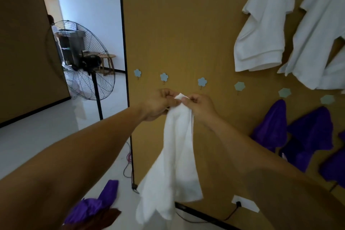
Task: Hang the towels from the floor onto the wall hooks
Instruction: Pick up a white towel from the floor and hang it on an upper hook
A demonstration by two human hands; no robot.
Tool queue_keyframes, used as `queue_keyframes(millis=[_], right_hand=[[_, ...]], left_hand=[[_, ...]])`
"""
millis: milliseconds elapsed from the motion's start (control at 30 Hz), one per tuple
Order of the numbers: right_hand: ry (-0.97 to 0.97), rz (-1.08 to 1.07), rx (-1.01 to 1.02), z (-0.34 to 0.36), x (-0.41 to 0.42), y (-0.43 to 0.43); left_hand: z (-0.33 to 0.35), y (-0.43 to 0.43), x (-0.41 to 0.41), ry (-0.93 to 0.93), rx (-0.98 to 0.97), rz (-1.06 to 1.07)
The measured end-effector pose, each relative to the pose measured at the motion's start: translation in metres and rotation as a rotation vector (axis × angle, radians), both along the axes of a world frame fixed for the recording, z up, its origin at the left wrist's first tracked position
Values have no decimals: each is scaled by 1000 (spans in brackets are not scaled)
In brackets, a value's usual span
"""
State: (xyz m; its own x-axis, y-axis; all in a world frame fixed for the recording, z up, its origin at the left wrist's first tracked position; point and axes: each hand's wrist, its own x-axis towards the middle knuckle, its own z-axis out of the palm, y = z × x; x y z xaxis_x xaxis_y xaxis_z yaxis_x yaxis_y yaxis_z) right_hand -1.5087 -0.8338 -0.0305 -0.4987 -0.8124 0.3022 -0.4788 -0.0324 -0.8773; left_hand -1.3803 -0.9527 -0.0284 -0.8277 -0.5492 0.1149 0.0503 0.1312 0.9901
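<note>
Hands meet at centre frame: left hand (158,103) & right hand (199,106) both pinch top corner of white towel (173,155), rest hanging down, just below blue flower hook (202,82) on brown board (186,33). Lower left, purple towel (93,205) lies on floor.

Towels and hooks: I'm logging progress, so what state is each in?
Held white towel: pinched at top by left hand and right hand, dangling.
Hung white towels: hanging on wall.
Hung purple towels: hanging on wall.
Floor purple towel: lying unhung.
Flower hooks near hands: empty.
</note>
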Motion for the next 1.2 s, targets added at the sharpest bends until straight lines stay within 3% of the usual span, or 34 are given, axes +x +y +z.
queue_keyframes(millis=[133,300,400,533,833,1000,1200], right_hand=[[113,-92,-27,7,6,-8],[117,-175,-134,18,3,-10],[125,-241,-186,24,-6,-3],[38,-352,-265,28,-25,10],[-144,-604,-454,44,-78,36],[-133,-649,-389,34,-97,45],[-245,-627,-204,23,-100,49]], left_hand=[[-15,6,5,-40,17,-14],[-27,20,6,-174,-223,40],[-35,18,10,-231,-253,44],[-42,9,15,-421,-407,27],[-46,-35,41,-529,-605,167],[-16,-62,62,-462,-692,312],[10,-68,71,-166,-359,479]])
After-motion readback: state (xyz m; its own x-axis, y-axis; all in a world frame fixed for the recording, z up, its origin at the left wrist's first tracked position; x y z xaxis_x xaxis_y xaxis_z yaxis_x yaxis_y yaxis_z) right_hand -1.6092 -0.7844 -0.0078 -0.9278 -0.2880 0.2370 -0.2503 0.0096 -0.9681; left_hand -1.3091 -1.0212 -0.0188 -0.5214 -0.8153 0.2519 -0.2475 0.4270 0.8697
